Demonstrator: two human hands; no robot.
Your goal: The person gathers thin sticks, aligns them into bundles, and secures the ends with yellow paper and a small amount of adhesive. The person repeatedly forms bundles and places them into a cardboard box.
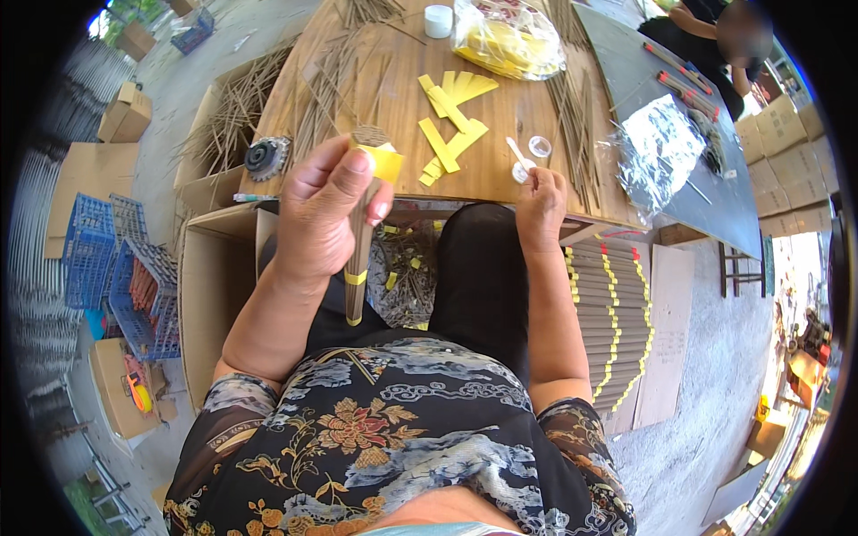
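My left hand (326, 205) is closed round a bundle of thin brown sticks (357, 246), held upright-ish above my lap. Yellow bands circle its lower part, and a yellow paper strip (386, 164) sits at its upper end under my thumb and fingers. My right hand (542, 205), at the table's near edge, pinches a small white spatula (514, 148). Beside its fingertips stands a small round clear tub (520, 171) with white contents, and a clear round lid (540, 146) lies just beyond. Loose yellow paper strips (456, 147) are fanned out on the wooden table (402, 116) between my hands.
Loose sticks (313, 103) lie on the table's left and right. A plastic bag of yellow strips (509, 45) and a white jar (438, 21) are at the back. Banded bundles (612, 313) lie at right below the table. A person (706, 36) sits far right.
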